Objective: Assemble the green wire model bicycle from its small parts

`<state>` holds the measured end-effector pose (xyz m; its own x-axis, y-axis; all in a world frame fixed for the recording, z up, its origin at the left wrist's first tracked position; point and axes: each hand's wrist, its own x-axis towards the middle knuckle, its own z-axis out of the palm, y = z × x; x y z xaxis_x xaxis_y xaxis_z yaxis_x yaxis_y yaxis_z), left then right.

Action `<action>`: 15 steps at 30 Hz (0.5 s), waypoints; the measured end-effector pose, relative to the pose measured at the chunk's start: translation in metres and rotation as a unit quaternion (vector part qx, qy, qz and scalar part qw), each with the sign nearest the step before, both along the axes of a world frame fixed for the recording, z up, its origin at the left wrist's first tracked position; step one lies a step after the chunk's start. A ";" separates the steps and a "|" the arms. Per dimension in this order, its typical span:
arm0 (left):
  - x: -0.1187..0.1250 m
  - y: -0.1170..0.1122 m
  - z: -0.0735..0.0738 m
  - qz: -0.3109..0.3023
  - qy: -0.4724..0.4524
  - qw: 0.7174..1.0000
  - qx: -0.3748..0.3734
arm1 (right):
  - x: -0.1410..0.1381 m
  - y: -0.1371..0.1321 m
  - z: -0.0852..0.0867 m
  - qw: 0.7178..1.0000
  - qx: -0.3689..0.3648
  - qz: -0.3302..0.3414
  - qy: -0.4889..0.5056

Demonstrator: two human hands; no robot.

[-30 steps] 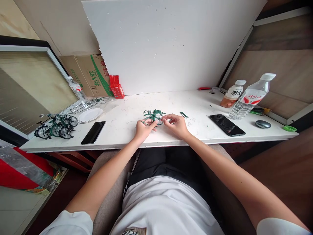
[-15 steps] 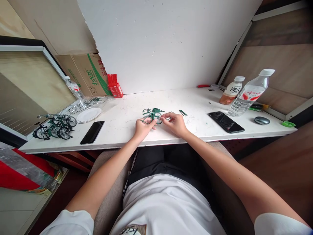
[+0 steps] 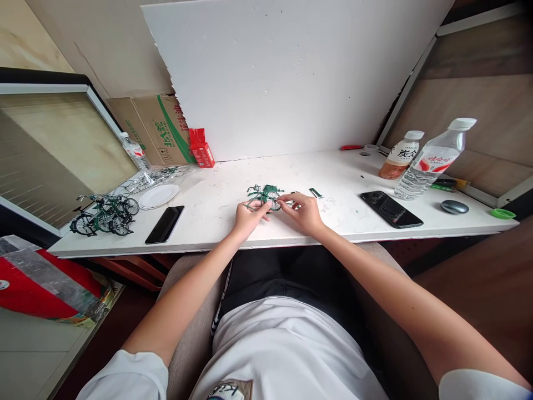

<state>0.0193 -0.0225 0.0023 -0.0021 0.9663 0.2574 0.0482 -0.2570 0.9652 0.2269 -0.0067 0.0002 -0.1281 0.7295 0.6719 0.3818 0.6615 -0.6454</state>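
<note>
A small green model bicycle (image 3: 267, 195) is held just above the white table near its front edge. My left hand (image 3: 247, 219) is closed around its lower side, thumb and fingers pinching the frame by the wheel. At the spoked wheel on the right, my right hand (image 3: 307, 213) has thumb and forefinger pinched against the rim; any tiny part between those fingertips is too small to make out. Beyond the right hand lies a little green strip-like part (image 3: 315, 193), with fine scraps around it.
Finished-looking model bicycles (image 3: 104, 215) stand at the left, beside a phone (image 3: 165, 224) and a white plate (image 3: 159, 196). Another phone (image 3: 391, 209), a computer mouse (image 3: 454, 206), a water bottle (image 3: 431, 161) and a drink bottle (image 3: 400, 156) are at the right. A white board (image 3: 300, 78) rises behind.
The whole view has shifted slightly, so everything sits a little further right. Both hands keep the same grip on the model bicycle, with hardly any finger movement visible.
</note>
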 end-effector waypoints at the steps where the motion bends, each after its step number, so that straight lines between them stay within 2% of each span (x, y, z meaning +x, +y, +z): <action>1: 0.000 0.000 0.000 0.000 0.000 1.000 0.000 | 0.000 0.000 0.000 1.000 -0.001 -0.003 -0.001; 15: 0.000 0.001 -0.001 -0.002 0.003 1.000 0.006 | -0.001 -0.005 0.004 1.000 -0.025 -0.008 -0.007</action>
<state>0.0197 -0.0216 0.0017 0.0022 0.9632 0.2688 0.0526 -0.2685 0.9618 0.2259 -0.0113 0.0046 -0.1245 0.7648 0.6321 0.4016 0.6214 -0.6728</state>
